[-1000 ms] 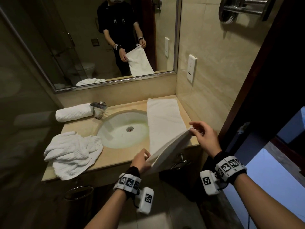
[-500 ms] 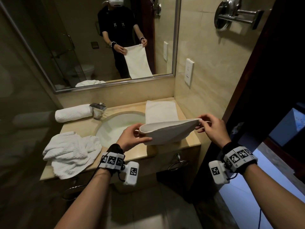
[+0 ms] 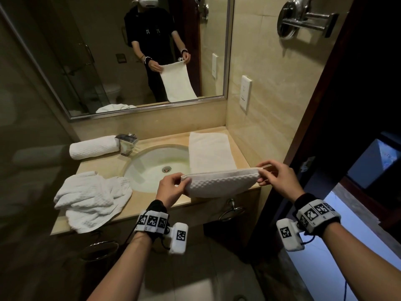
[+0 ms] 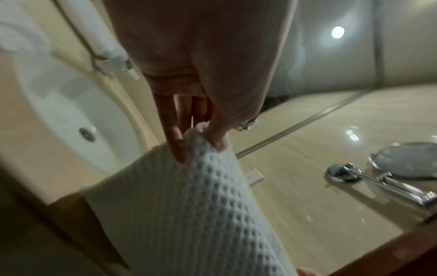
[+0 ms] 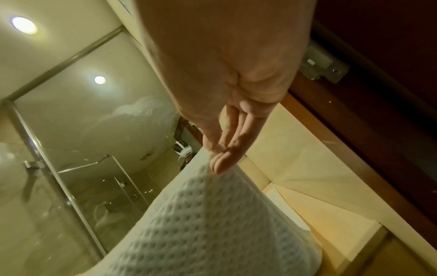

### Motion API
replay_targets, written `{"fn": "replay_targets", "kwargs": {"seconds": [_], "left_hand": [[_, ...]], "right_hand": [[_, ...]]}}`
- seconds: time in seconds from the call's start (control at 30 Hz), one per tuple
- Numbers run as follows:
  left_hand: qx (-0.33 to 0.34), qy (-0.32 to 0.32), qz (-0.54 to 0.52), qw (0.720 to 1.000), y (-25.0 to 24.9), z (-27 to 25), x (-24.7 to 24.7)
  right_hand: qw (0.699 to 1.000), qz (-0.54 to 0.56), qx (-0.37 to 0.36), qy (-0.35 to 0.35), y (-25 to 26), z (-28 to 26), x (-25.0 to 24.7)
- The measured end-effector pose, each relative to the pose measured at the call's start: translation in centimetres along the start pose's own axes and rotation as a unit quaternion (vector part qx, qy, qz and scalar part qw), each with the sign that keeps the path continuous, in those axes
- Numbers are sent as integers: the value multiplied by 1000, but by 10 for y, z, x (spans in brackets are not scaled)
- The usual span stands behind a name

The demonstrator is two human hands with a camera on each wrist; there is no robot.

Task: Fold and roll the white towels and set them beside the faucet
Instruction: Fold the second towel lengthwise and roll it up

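Note:
I hold a long white waffle towel (image 3: 219, 183) by its near end, lifted above the counter's front edge. My left hand (image 3: 173, 183) pinches its left corner and my right hand (image 3: 268, 175) pinches its right corner. The far part of the towel (image 3: 208, 153) lies flat on the counter right of the basin. In the left wrist view, thumb and fingers (image 4: 176, 143) pinch the towel (image 4: 201, 214). The right wrist view shows fingertips (image 5: 222, 162) on the towel (image 5: 208, 224). One rolled towel (image 3: 93, 147) lies left of the faucet (image 3: 128, 142).
A crumpled pile of white towels (image 3: 91, 196) sits on the counter's left front. The basin (image 3: 156, 166) fills the middle of the beige counter (image 3: 102, 168). A mirror (image 3: 130, 51) hangs behind. A wall socket (image 3: 246, 93) and a chrome mirror arm (image 3: 303, 18) are on the right wall.
Both hands have lifted the towel's near end from below the counter edge up and forward over it. The left hand swung up from low down to level with the right.

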State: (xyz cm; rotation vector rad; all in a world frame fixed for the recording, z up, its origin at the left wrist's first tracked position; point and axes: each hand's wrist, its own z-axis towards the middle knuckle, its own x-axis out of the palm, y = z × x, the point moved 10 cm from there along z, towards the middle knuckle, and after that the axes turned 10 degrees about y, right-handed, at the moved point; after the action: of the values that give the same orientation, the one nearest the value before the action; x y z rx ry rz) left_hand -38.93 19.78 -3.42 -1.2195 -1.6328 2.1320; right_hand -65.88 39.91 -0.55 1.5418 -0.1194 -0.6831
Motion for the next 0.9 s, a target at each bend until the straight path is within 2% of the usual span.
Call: {"fn": "replay_targets", "kwargs": {"seconds": [0.1, 0.2, 0.4, 0.53, 0.67, 0.77, 0.9], "left_hand": [[-51, 12, -115, 992, 24, -9, 9], [-76, 17, -155, 985, 37, -14, 16], [-93, 48, -100, 989, 44, -8, 17], [-118, 68, -87, 987, 46, -11, 18], [-101, 119, -32, 987, 46, -15, 22], [-89, 132, 33, 987, 48, -17, 24], [-77, 110, 55, 989, 47, -18, 22]], "right_hand": [[999, 8, 3, 32, 1, -5, 13], [999, -14, 0, 43, -3, -5, 20], [991, -101, -10, 85, -9, -3, 31], [965, -232, -26, 121, -12, -3, 42], [939, -324, -51, 104, -12, -1, 51], [935, -337, -52, 97, -13, -1, 54], [936, -339, -36, 90, -15, -1, 58]]}}
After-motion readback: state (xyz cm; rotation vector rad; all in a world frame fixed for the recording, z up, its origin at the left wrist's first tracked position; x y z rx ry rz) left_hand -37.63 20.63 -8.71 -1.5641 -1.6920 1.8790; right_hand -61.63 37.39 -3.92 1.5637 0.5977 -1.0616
